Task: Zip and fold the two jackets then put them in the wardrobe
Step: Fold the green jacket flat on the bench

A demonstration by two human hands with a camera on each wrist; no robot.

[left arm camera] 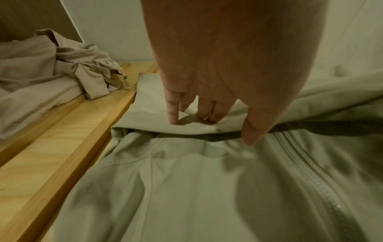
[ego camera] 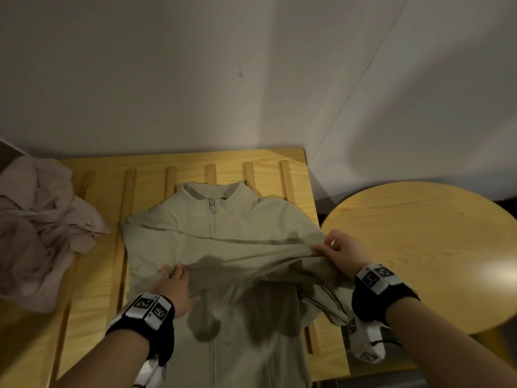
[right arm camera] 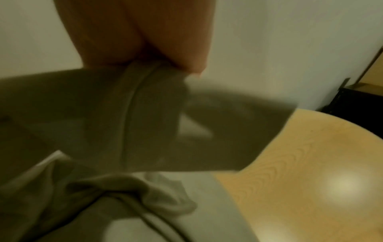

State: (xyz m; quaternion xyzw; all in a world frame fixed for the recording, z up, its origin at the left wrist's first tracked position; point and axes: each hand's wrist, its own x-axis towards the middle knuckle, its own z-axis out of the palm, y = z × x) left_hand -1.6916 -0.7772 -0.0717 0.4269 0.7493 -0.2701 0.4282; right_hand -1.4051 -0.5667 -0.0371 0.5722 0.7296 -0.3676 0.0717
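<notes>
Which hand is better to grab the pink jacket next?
Probably the left hand: the crumpled pink jacket lies on its side of the wooden slats. The right hand is farther away, gripping the green jacket.

The head camera is looking steeply down from above onto the green jacket (ego camera: 223, 242), facing the wall beyond it. The left wrist camera is hovering close over the jacket's left half, facing its collar end. The right wrist camera, blurred, is sitting nearer still at the jacket's right edge. All three are sharing the jacket.
</notes>
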